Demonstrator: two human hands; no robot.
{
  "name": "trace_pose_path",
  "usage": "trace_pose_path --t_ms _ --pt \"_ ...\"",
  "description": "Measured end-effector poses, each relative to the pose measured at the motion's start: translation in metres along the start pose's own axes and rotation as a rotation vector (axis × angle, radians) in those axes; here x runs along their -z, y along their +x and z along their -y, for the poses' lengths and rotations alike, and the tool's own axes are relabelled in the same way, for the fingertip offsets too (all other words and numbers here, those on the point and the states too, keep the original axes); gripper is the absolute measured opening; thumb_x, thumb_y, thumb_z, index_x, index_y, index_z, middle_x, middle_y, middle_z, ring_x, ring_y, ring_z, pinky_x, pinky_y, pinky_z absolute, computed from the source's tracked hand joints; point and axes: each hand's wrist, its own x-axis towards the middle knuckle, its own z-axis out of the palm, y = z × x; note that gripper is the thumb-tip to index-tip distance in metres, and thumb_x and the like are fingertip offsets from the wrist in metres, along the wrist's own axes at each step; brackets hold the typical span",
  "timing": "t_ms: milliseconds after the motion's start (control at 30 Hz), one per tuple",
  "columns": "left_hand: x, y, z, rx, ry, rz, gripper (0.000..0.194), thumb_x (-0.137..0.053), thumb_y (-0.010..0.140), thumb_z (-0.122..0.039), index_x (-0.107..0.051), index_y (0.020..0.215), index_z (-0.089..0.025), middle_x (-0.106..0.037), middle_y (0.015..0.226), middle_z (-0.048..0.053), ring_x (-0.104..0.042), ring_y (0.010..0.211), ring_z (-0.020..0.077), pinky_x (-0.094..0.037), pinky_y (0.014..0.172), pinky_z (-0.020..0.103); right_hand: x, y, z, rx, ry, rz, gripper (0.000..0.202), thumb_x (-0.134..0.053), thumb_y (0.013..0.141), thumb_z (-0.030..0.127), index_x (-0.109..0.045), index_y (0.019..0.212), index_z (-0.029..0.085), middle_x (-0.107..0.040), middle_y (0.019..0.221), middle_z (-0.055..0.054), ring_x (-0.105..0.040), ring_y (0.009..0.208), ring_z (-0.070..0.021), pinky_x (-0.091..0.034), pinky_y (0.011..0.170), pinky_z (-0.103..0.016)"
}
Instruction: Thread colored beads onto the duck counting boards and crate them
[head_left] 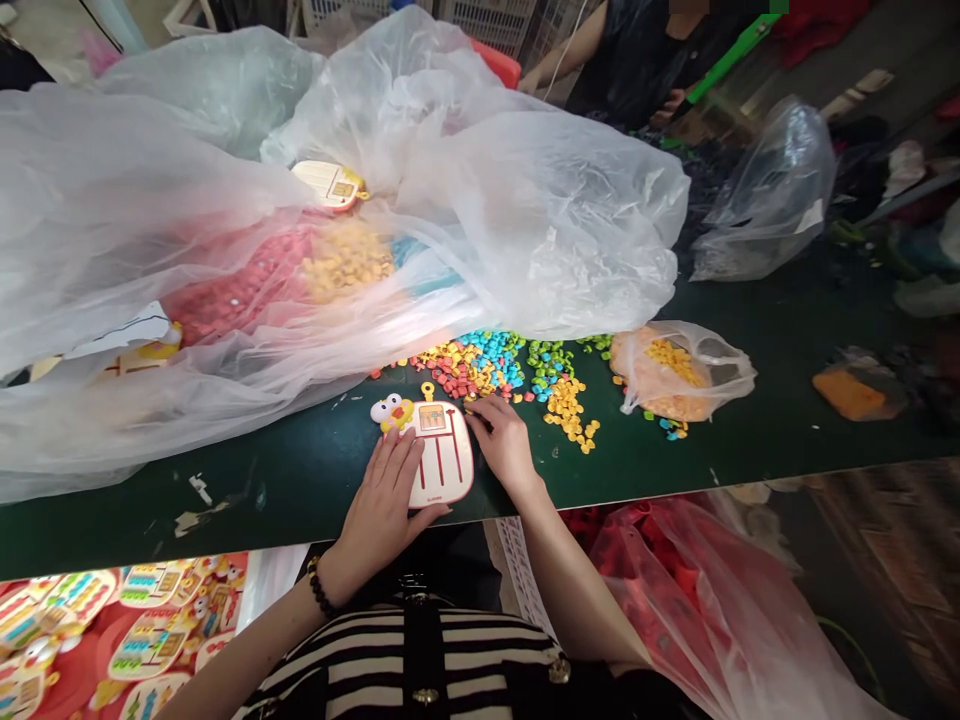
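Observation:
A white toy board (442, 462) with red slots, a picture panel and a yellow duck-like head (393, 412) lies on the dark green table. My left hand (390, 480) rests flat on the board's left side, fingers stretched out. At the board's upper right edge is my right hand (504, 440), its thumb and index finger pinched together near the loose pieces; whatever they hold is too small to name. Small red, yellow and blue pieces (480, 365) are piled just behind the board. Yellow pieces (570, 410) lie right of my right hand.
Large clear plastic bags (480, 180) cover the back and left of the table (772, 420). A small bag of yellow pieces (667, 372) sits at the right. Filled boards (150, 640) lie below left. Another person's hand (666, 108) shows across the table.

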Motion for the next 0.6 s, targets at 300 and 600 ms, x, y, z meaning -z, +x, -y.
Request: trace_pose_path --t_ms 300,600 --pt "0.001 0.002 -0.001 -0.002 0.028 0.03 0.067 -0.057 0.085 -0.05 -0.038 0.138 -0.014 -0.042 0.144 0.018 -0.034 0.136 0.0337 -0.035 0.11 0.053 -0.016 -0.005 0.019 0.258 -0.14 -0.039 0.029 -0.046 0.093 0.017 -0.071 0.106 0.022 -0.072 0.11 -0.007 -0.063 0.101 -0.0204 -0.052 0.089 -0.035" --pt "0.002 0.002 -0.001 0.001 0.01 0.003 0.063 -0.058 0.085 -0.05 -0.042 0.135 -0.015 -0.047 0.138 0.018 -0.041 0.13 0.0332 -0.037 0.107 0.053 -0.019 -0.009 0.025 0.159 -0.208 0.011 0.031 -0.047 0.092 0.015 -0.07 0.111 0.023 -0.07 0.117 -0.008 -0.064 0.108 -0.0234 -0.049 0.088 -0.039"
